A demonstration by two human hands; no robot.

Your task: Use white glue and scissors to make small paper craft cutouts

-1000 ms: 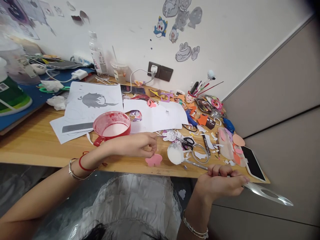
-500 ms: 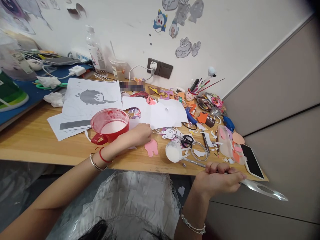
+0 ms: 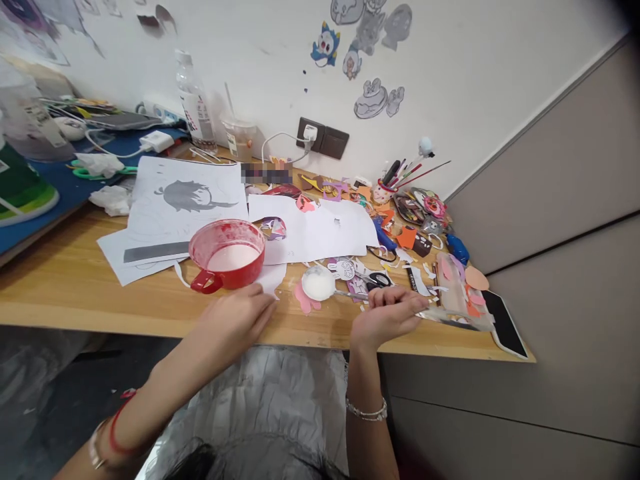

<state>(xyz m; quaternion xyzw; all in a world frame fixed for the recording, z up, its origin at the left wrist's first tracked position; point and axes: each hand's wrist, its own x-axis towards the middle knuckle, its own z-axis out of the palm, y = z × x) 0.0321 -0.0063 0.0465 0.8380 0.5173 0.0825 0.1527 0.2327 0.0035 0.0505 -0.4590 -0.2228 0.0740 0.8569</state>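
Observation:
My right hand [image 3: 390,315] grips a long metal spoon [image 3: 345,293], its handle running out past my fingers to the right. White contents [image 3: 320,283] fill the spoon's bowl, which is held over a pink paper cutout [image 3: 306,300]. My left hand [image 3: 245,311] is a closed fist just in front of the red cup [image 3: 207,283]; its fingertips are hidden, so I cannot see whether anything is in it. The cup stands on the table with white stuff inside and smears on its inner wall. Scissors [image 3: 376,279] lie beyond the spoon.
White paper sheets [image 3: 345,233] and a drawing [image 3: 190,177] spread behind the cup. Paper scraps [image 3: 345,190], a blue tool [image 3: 383,235] and a pen cup [image 3: 383,192] crowd the back right. A phone [image 3: 503,320] lies at the right end. A bottle [image 3: 196,110] stands by the wall.
My left fist has drawn back toward me and to the left, off the cup's right side. My right hand has moved left with the spoon, bringing its bowl over the pink cutout.

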